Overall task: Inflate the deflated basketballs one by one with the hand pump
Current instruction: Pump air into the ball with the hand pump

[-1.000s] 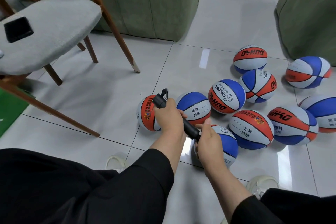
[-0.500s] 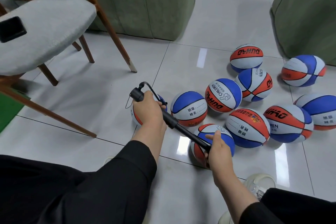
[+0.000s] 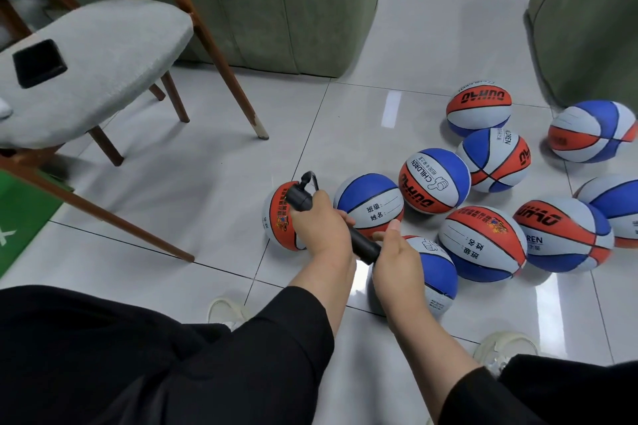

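A black hand pump (image 3: 362, 243) lies slanted between my hands, above the floor. My left hand (image 3: 319, 226) grips its upper part, where a short hose loops off the end. My right hand (image 3: 397, 257) grips the lower end, over a red, white and blue basketball (image 3: 436, 272) on the tiles. The pump is pushed in, so my hands are close together. Where the pump meets the ball is hidden by my right hand. Several more such basketballs lie around, one (image 3: 278, 217) behind my left hand and one (image 3: 371, 202) just beyond it.
A grey padded chair (image 3: 103, 65) with wooden legs stands at the left, a black phone (image 3: 38, 63) on its seat. A green sofa (image 3: 276, 7) runs along the back and another green seat (image 3: 587, 17) stands at right. My shoes (image 3: 504, 348) rest on the tiles.
Half a second ago the pump was drawn out long, with my left hand far up and left. My left hand has pushed back toward my right hand, so the pump is short again.
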`<move>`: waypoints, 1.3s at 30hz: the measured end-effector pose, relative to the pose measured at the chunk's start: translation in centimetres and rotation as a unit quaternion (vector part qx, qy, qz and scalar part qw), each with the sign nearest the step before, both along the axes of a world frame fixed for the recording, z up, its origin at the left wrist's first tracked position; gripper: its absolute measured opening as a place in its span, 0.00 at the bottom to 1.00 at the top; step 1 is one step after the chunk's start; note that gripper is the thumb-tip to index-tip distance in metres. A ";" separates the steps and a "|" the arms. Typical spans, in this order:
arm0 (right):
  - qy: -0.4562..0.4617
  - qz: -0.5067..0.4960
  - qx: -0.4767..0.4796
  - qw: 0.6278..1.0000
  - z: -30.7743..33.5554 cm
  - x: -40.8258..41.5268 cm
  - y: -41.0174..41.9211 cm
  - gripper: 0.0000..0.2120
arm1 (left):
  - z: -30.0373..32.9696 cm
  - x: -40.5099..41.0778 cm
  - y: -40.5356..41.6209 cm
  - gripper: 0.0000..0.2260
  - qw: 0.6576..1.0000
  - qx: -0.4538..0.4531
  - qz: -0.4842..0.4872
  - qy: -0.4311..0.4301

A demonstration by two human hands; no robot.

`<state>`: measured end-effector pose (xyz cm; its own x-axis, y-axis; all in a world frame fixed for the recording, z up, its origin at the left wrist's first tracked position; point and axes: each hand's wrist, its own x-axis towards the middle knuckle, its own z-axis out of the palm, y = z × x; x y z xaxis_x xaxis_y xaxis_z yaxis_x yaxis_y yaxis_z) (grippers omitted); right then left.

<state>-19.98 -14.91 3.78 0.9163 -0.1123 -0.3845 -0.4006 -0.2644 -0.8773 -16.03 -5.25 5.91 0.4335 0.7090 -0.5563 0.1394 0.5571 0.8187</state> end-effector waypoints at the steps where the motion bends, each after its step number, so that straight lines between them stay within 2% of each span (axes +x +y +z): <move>1: -0.008 0.006 -0.003 1.000 0.2 -0.1 0.0 0.24 | 0.0 0.0 0.1 0.10 1.000 -0.006 -0.002 -0.001; 7: 0.001 -0.006 0.013 1.000 -0.9 0.0 -1.0 0.27 | 1.0 0.9 1.3 0.07 1.000 -0.008 -0.019 -0.012; 9: 0.037 -0.035 0.022 0.998 -1.7 -0.3 -2.1 0.27 | 1.5 1.4 2.6 0.03 1.000 -0.003 0.003 -0.004; 12: 0.075 -0.042 -0.004 0.996 -2.3 -1.0 -3.7 0.24 | 1.8 1.7 4.7 0.03 1.000 0.012 0.024 0.012; 21: 0.070 -0.049 -0.009 0.996 -1.4 -1.1 -2.2 0.27 | 0.8 1.2 2.7 0.01 1.000 0.024 0.004 -0.008; 24: 0.052 -0.049 0.017 0.997 -1.1 -0.9 -0.9 0.31 | 0.3 1.0 1.4 0.08 1.000 0.019 -0.002 -0.007; 27: 0.034 -0.036 0.021 0.999 -0.7 -0.6 -0.1 0.29 | -0.3 0.5 -0.1 0.11 1.000 0.015 -0.010 -0.005; 33: 0.038 -0.022 0.023 0.999 -0.4 -0.6 0.0 0.28 | -0.9 -0.1 -0.7 0.11 1.000 0.005 -0.027 0.002; 39: 0.063 0.051 0.100 0.992 0.9 -0.5 -0.2 0.19 | -0.6 1.1 1.1 0.12 0.997 -0.013 -0.078 0.009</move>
<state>-20.51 -15.10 4.69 0.8626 0.0677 -0.5014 -0.4901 -0.1344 -0.8613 -14.93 -4.15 5.34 0.5274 0.6192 -0.5818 0.2400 0.5483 0.8011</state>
